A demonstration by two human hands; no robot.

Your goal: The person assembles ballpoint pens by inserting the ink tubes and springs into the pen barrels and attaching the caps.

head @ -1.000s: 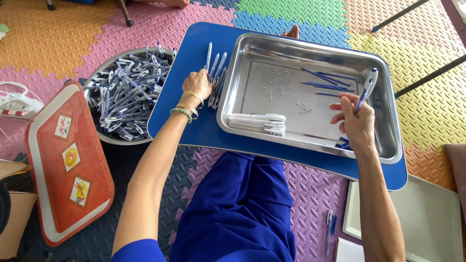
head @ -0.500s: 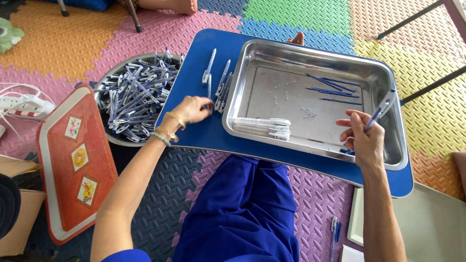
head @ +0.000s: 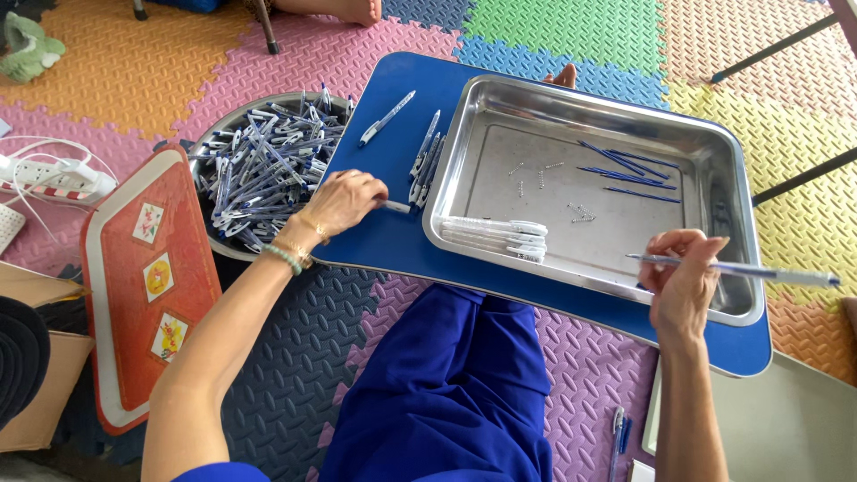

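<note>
The left hand (head: 344, 201) has come off the loose pens (head: 424, 161) lying by the steel tray's (head: 714, 161) left wall, where it rested a second ago. It has drawn back toward the near-left of the blue surface (head: 393, 250) and now closes over the end of a single white pen (head: 393, 206) lying there. The right hand (head: 683, 286) has dropped from over the tray's right side to its near-right corner. The pen (head: 741, 270) it pinches, tilted upward before, now lies almost level, its tip pointing right past the tray rim. It may be partly taken apart, though the view is too small to tell.
</note>
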